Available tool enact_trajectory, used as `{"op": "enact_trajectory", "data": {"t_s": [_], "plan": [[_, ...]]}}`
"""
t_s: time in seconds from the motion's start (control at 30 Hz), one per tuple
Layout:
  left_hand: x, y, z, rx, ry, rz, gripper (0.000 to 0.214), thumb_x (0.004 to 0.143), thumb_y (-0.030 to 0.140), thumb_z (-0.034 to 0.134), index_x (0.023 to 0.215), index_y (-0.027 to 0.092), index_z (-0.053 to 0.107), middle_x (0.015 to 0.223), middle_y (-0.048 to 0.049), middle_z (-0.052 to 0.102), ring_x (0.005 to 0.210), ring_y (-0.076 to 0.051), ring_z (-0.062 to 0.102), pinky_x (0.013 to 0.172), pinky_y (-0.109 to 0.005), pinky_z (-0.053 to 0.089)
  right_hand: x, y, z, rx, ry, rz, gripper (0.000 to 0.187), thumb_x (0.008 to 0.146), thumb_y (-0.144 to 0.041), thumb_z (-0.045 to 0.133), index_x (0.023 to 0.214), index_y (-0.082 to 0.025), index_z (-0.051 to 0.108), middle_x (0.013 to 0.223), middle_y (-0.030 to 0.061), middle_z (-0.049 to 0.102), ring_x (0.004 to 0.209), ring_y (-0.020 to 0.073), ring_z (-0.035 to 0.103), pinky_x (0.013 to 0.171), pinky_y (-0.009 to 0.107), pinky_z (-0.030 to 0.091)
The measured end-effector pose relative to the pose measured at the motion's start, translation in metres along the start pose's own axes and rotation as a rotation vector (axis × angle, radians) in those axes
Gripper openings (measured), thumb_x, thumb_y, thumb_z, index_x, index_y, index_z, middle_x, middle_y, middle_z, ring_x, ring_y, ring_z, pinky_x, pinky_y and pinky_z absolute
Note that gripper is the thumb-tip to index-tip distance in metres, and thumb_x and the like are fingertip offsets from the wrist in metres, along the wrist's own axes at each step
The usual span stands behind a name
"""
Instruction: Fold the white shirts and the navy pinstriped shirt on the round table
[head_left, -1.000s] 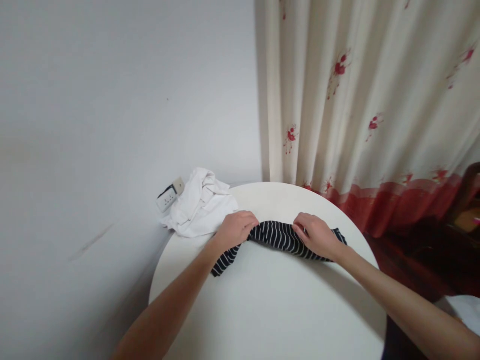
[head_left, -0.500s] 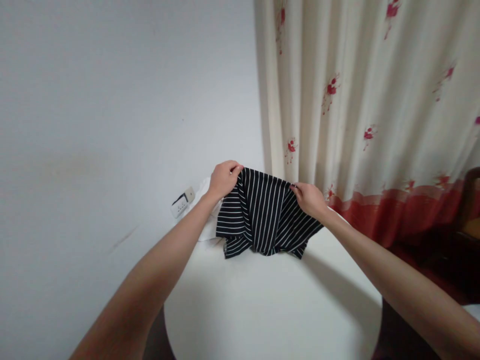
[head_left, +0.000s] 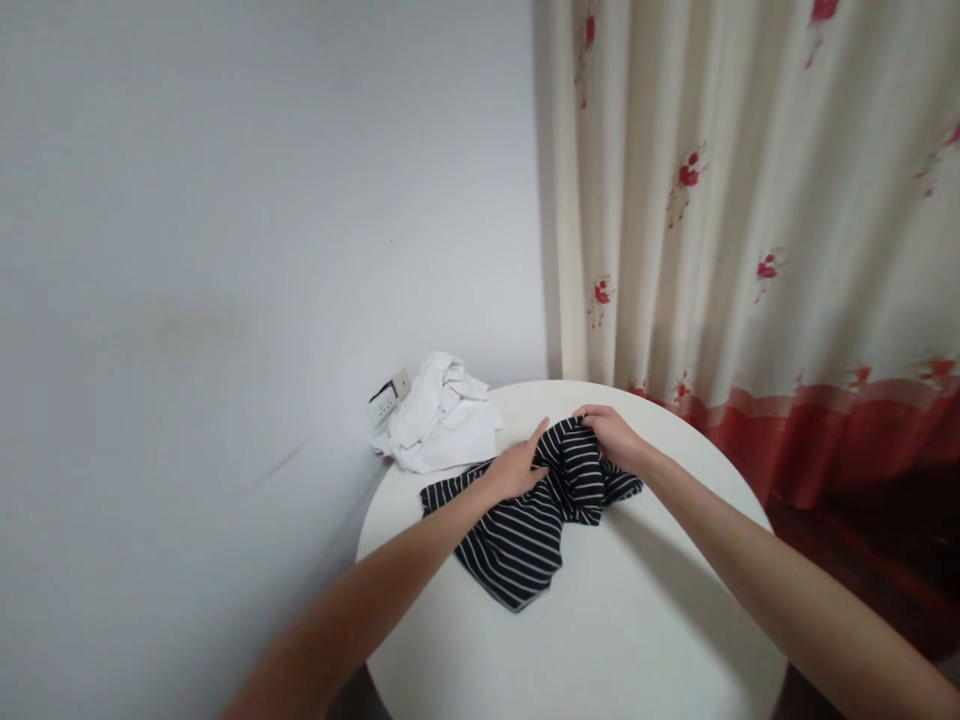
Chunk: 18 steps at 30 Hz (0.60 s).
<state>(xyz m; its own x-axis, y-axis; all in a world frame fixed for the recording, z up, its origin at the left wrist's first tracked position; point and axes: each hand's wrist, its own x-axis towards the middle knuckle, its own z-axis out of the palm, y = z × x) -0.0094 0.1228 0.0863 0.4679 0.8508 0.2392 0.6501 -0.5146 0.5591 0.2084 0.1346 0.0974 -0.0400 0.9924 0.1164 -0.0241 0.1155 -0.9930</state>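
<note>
A black garment with thin white stripes [head_left: 517, 550] lies bunched and partly spread on the round white table [head_left: 480, 650]. My left hand [head_left: 517, 468] rests over its middle, thumb and forefinger apart, touching the fabric without closing on it. At the garment's far right part, my right hand [head_left: 611, 438] pinches a raised fold between thumb and fingers. Some of the right hand's fingers are hidden behind the cloth. One striped flap hangs toward the near side of the table.
A crumpled white cloth [head_left: 442, 420] lies at the table's back left. Behind it, a power socket [head_left: 384, 402] is mounted on the pale wall [head_left: 262, 250]. A cream curtain with red flowers [head_left: 660, 250] hangs behind the table on the right.
The garment, held up by both hands before, has come down onto the table. My left hand has let go of its edge and moved right and down onto the fabric. The white cloth is more visible.
</note>
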Motion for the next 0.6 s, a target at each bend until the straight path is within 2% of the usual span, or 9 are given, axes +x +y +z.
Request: {"op": "enact_trajectory", "data": {"t_s": [0.07, 0.17, 0.23, 0.3, 0.4, 0.43, 0.47, 0.53, 0.6], "plan": [[0.007, -0.01, 0.007, -0.17, 0.053, -0.024, 0.055, 0.072, 0.016, 0.062, 0.126, 0.023, 0.068, 0.114, -0.0078, 0.075, 0.113, -0.029, 0.066, 0.102, -0.042, 0.047, -0.001, 0.016, 0.001, -0.029, 0.04, -0.006, 0.022, 0.07, -0.025, 0.055, 0.088, -0.019, 0.066, 0.074, 0.0028, 0.066, 0.061, 0.0172, 0.059, 0.053, 0.027, 0.047], [0.033, -0.023, -0.024, -0.275, 0.217, -0.074, 0.039, 0.071, 0.013, 0.053, 0.102, 0.02, 0.076, 0.09, -0.0062, 0.078, 0.095, -0.027, 0.071, 0.095, -0.044, 0.052, 0.006, 0.038, -0.013, -0.141, 0.282, -0.141, 0.029, 0.075, -0.034, 0.056, 0.098, -0.019, 0.064, 0.095, 0.0075, 0.069, 0.068, 0.0186, 0.064, 0.061, 0.032, 0.053], [0.057, -0.029, -0.067, -0.339, 0.367, -0.107, 0.036, 0.072, 0.015, 0.05, 0.098, 0.014, 0.075, 0.081, -0.0074, 0.076, 0.084, -0.026, 0.071, 0.086, -0.045, 0.055, 0.014, 0.054, -0.028, -0.166, 0.417, -0.172, 0.031, 0.075, -0.038, 0.055, 0.098, -0.018, 0.063, 0.103, 0.0099, 0.068, 0.07, 0.0196, 0.066, 0.063, 0.033, 0.054], [0.083, -0.031, -0.121, -0.397, 0.52, -0.107, 0.035, 0.072, 0.017, 0.05, 0.098, 0.011, 0.073, 0.08, -0.0079, 0.074, 0.082, -0.023, 0.071, 0.083, -0.042, 0.056, 0.021, 0.074, -0.041, -0.167, 0.478, -0.136, 0.032, 0.075, -0.04, 0.054, 0.097, -0.017, 0.062, 0.103, 0.0108, 0.068, 0.07, 0.0204, 0.067, 0.063, 0.034, 0.054], [0.117, -0.028, -0.206, -0.459, 0.759, -0.053, 0.033, 0.075, 0.018, 0.05, 0.103, 0.011, 0.067, 0.093, -0.0087, 0.073, 0.092, -0.02, 0.069, 0.088, -0.038, 0.054, 0.028, 0.104, -0.051, -0.19, 0.475, -0.085, 0.032, 0.073, -0.04, 0.053, 0.094, -0.018, 0.063, 0.102, 0.0121, 0.069, 0.068, 0.0218, 0.068, 0.062, 0.036, 0.053], [0.125, -0.026, -0.233, -0.505, 0.943, 0.004, 0.029, 0.075, 0.017, 0.051, 0.099, 0.01, 0.067, 0.093, -0.0098, 0.073, 0.091, -0.02, 0.069, 0.086, -0.039, 0.055, 0.03, 0.113, -0.051, -0.201, 0.46, -0.075, 0.03, 0.073, -0.039, 0.054, 0.092, -0.018, 0.063, 0.1, 0.0124, 0.07, 0.067, 0.0223, 0.068, 0.062, 0.037, 0.053], [0.131, -0.026, -0.256, -0.504, 1.026, 0.03, 0.028, 0.078, 0.016, 0.051, 0.101, 0.012, 0.065, 0.098, -0.009, 0.072, 0.095, -0.02, 0.068, 0.087, -0.04, 0.054, 0.031, 0.121, -0.051, -0.214, 0.443, -0.067, 0.028, 0.072, -0.039, 0.055, 0.09, -0.019, 0.063, 0.097, 0.0124, 0.071, 0.066, 0.0229, 0.067, 0.062, 0.038, 0.053], [0.134, -0.029, -0.292, -0.478, 1.11, 0.04, 0.026, 0.084, 0.016, 0.046, 0.103, 0.015, 0.064, 0.103, -0.0064, 0.07, 0.103, -0.021, 0.066, 0.089, -0.044, 0.052, 0.031, 0.133, -0.048, -0.25, 0.403, -0.06, 0.024, 0.072, -0.037, 0.056, 0.086, -0.02, 0.063, 0.086, 0.0114, 0.072, 0.066, 0.0241, 0.066, 0.063, 0.039, 0.053], [0.123, -0.039, -0.307, -0.442, 1.147, 0.014, 0.023, 0.089, 0.021, 0.046, 0.097, 0.017, 0.067, 0.099, -0.0052, 0.069, 0.105, -0.022, 0.064, 0.092, -0.048, 0.049, 0.03, 0.138, -0.044, -0.3, 0.363, -0.073, 0.022, 0.072, -0.037, 0.055, 0.084, -0.021, 0.063, 0.079, 0.0102, 0.071, 0.067, 0.025, 0.065, 0.063, 0.04, 0.052]]}}
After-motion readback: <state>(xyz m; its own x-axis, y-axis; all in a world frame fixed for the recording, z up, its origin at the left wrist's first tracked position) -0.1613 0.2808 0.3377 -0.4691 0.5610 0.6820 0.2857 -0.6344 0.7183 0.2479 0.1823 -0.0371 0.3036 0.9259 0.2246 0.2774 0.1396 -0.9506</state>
